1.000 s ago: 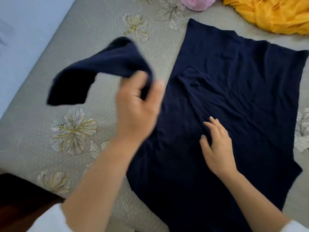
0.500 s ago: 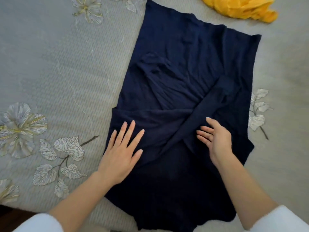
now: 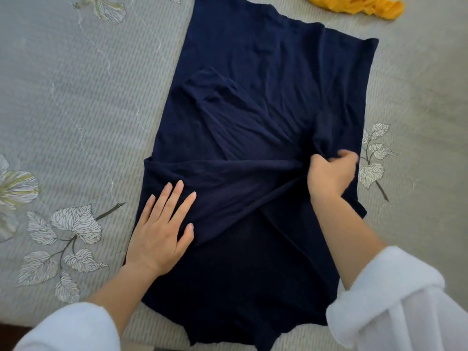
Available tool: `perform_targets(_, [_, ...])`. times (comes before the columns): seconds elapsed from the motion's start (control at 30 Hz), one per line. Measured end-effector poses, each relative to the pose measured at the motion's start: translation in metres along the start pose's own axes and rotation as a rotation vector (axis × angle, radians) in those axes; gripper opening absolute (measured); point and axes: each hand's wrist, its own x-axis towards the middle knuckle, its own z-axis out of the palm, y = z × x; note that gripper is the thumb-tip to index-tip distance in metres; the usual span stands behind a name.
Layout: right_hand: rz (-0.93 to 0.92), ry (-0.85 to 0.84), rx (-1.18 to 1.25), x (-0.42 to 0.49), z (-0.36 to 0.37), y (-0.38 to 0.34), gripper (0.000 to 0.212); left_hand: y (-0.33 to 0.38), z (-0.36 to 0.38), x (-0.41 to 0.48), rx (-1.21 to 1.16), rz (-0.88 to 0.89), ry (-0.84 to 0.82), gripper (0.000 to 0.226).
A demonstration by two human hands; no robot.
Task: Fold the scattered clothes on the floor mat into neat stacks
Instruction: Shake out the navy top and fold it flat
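Navy top (image 3: 253, 72) mid-fold: L hand (image 3: 162, 231) flat on crossed sleeve (image 3: 228, 173), R hand (image 3: 331, 173) pinches its fabric; next prob. fold R side in.

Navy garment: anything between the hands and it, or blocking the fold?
Nothing visible. The left hand lies flat on the navy garment, on its folded-over sleeve, and the right hand grips fabric near its right edge. The yellow cloth lies apart on the mat, beyond the garment's far edge.

Fingers (image 3: 348, 157) of right hand (image 3: 329, 174) blurred in navy garment (image 3: 253, 97); yellow cloth (image 3: 354, 6) partly off-frame.
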Motion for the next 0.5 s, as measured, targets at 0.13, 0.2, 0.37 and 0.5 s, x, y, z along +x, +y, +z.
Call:
perform_targets(0.13, [0.516, -0.055, 0.475, 0.013, -0.023, 0.003, 0.012, 0.000, 0.000, 0.000, 0.012, -0.007, -0.012, 0.061])
perform_targets(0.2, [0.534, -0.184, 0.516, 0.022, -0.028, -0.005, 0.014, 0.000, 0.000, 0.001, 0.022, -0.008, -0.014, 0.061])
perform_targets(0.37, [0.323, -0.441, 0.861, 0.036, -0.038, -0.052, 0.036, 0.000, 0.000, 0.001, 0.020, -0.004, -0.009, 0.062])
perform_targets(0.5, [0.189, -0.607, 1.100, 0.048, -0.057, -0.073, 0.036, -0.001, 0.000, 0.001, 0.001, -0.006, 0.012, 0.065])
